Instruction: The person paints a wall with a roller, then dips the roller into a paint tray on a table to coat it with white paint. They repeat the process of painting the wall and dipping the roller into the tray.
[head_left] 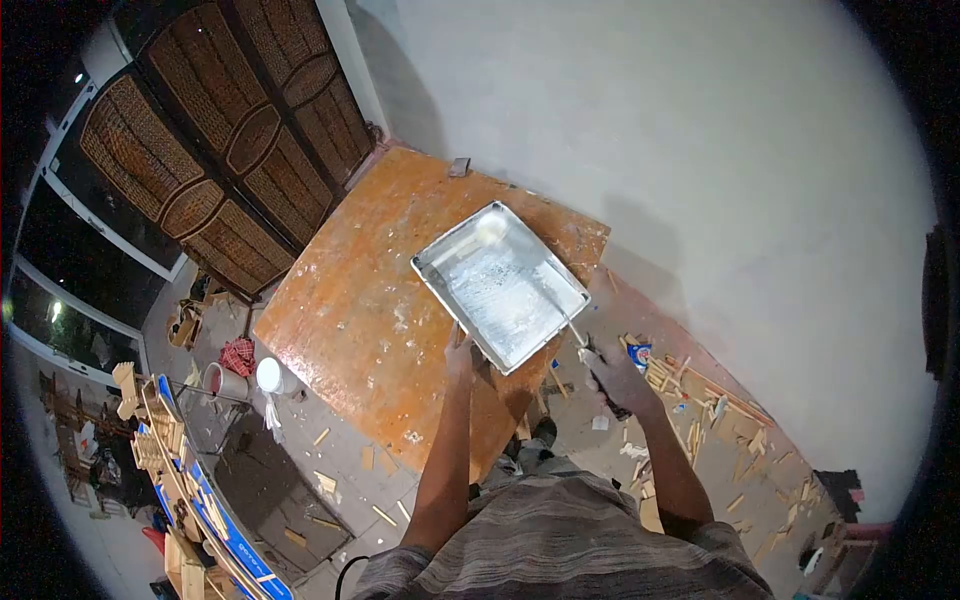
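Note:
A metal paint tray, coated inside with wet-looking white paint, is in front of me over an orange-brown wooden surface. My left hand grips the tray's near left edge, its fingers partly hidden by the rim. In my right hand is the handle of a paint roller, whose thin shaft reaches into the tray from the right. The roller's head blends into the white paint and is hard to make out. Pale smears mark my right hand.
Wood strips litter the floor at right beside a pale wall. A woven folding screen stands at left. Lower left are a white bucket and a blue-edged rack of wooden pieces. A small grey block lies on the wooden surface.

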